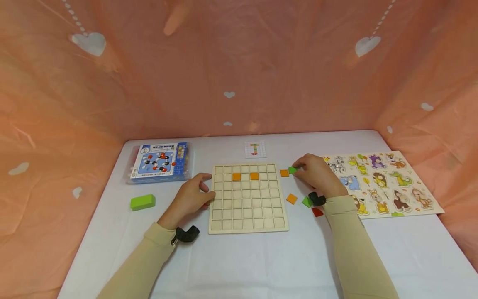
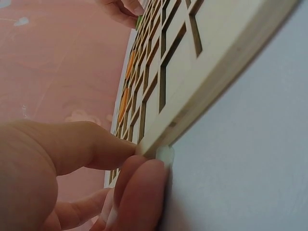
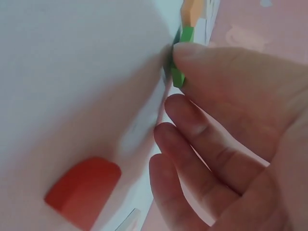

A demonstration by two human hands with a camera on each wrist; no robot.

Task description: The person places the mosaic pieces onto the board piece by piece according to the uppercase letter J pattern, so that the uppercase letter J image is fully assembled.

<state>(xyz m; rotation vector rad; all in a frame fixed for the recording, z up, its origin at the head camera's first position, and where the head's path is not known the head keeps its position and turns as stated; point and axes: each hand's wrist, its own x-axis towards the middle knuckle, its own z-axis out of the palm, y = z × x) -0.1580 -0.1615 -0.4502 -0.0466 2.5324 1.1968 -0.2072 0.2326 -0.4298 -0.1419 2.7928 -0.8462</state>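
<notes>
The left hand (image 1: pixel 192 197) holds the left edge of a wooden grid board (image 1: pixel 248 231), its thumb and curled fingers around the rim (image 2: pixel 192 103) in the left wrist view. Two orange tiles (image 1: pixel 236 177) (image 1: pixel 254 176) lie in the board's second row, one cell apart. Right of the board, the right hand (image 1: pixel 315 172) pinches a green tile (image 1: pixel 292 170), which touches or nearly touches an orange tile (image 1: pixel 284 173). In the right wrist view the thumb covers part of that green tile (image 3: pixel 178 78), and the other fingers are loosely bent.
Another orange tile (image 1: pixel 291 199), a green tile (image 1: pixel 306 202) and a red piece (image 1: pixel 317 212) lie near the right wrist. A pattern card (image 1: pixel 255 149) is behind the board. An animal puzzle (image 1: pixel 384 182) lies right; a boxed set (image 1: pixel 160 162) and green block (image 1: pixel 143 202) are left.
</notes>
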